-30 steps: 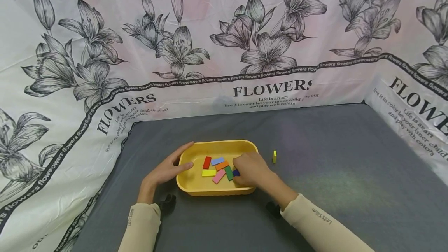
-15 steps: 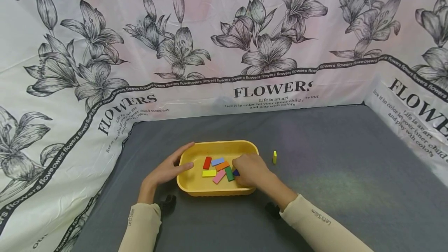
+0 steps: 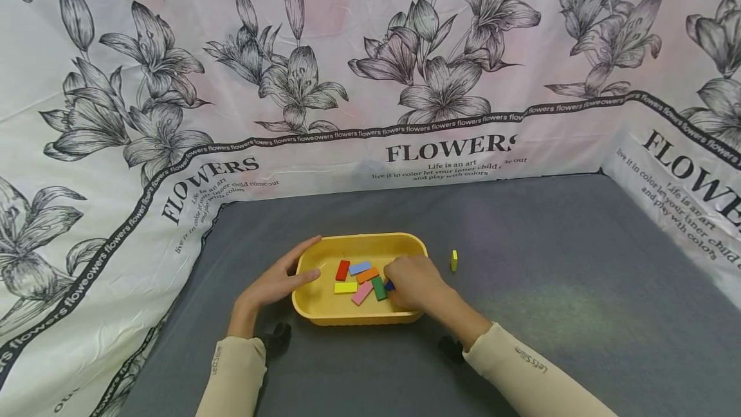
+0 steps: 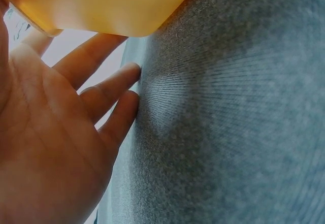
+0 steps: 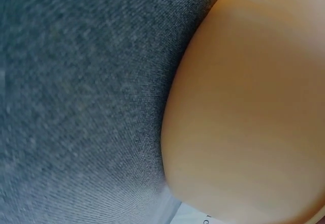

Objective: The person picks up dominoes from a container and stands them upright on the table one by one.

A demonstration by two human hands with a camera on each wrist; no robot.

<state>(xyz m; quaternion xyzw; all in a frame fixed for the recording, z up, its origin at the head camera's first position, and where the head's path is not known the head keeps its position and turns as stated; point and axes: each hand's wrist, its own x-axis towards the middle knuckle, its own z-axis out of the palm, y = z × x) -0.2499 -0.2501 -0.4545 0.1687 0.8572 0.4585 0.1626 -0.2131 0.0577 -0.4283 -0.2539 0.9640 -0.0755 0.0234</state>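
A yellow plastic tray (image 3: 361,319) rests on the grey cloth. My left hand (image 3: 278,283) holds its left end, thumb over the rim and fingers outside; in the left wrist view, the spread fingers (image 4: 109,94) lie under and beside the wall. Inside the tray, my right hand (image 3: 413,282) bends down with its fingertips at a dark blue block (image 3: 390,286), mostly hidden by the hand. Left of it lie flat blocks: green (image 3: 379,288), pink (image 3: 362,293), orange (image 3: 367,275), light blue (image 3: 359,268), red (image 3: 343,270) and yellow (image 3: 345,287). The right wrist view shows only the tray's outer wall (image 5: 244,107) and cloth.
Another yellow block (image 3: 454,260) stands upright on the cloth, just right of the tray. Flower-printed white fabric (image 3: 440,101) rises behind and at both sides. Dark camera mounts (image 3: 278,338) hang below the wrists.
Less of the dark blue block shows at the right fingertips, and its visible part looks turned. The left hand, tray and other blocks stay in place.
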